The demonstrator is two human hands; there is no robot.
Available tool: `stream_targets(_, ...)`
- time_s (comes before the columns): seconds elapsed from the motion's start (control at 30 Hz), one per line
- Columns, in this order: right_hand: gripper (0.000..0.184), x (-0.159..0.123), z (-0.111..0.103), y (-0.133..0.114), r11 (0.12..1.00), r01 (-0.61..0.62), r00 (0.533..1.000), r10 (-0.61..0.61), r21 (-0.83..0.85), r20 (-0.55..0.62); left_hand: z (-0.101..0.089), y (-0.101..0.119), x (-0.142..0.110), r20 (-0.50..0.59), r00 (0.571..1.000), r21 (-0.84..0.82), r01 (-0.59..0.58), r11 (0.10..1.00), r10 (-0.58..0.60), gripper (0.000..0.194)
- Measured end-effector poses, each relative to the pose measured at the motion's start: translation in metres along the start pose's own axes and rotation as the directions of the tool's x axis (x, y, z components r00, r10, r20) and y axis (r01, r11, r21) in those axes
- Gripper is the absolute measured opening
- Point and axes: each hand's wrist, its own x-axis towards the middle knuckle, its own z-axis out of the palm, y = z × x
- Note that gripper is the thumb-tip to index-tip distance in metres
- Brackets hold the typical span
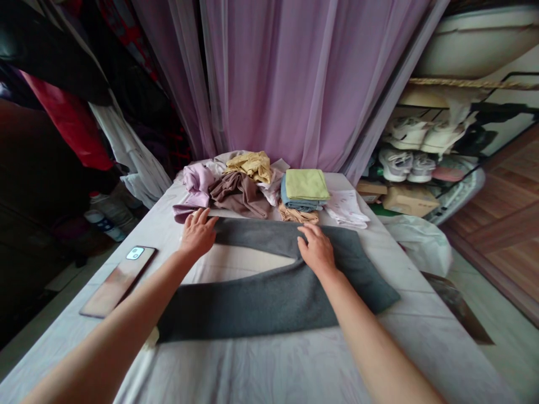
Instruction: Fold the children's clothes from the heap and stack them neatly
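A dark grey garment [269, 297] lies spread on the pale bed sheet [295, 365], bent into a V with two long strips. My left hand [197, 233] rests flat on the far left end of the upper strip, fingers stretched out. My right hand [316, 249] presses on the garment where the strips meet, fingers slightly curled and flat on the cloth. Neither hand grips anything.
Beyond the garment lies a heap of unfolded clothes [236, 188] in pink, brown and yellow. A folded stack [305, 191] topped with green sits beside it, with a white cloth [347, 209] to its right. A phone [119, 279] lies at left. Shoe shelves [425, 151] stand right.
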Motion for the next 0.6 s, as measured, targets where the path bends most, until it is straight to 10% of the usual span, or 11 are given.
stream_targets(0.43,0.039,-0.044,-0.031,0.042,0.979,-0.168,0.986,0.169,-0.114,-0.001,-0.002,-0.041,-0.042,0.091,0.99,-0.224,0.126,0.966,-0.108,0.047)
stream_targets(0.6,0.056,-0.055,-0.055,0.086,0.813,-0.521,0.839,0.544,-0.262,0.019,0.002,-0.051,-0.039,0.271,0.917,-0.269,0.364,0.892,-0.293,0.063)
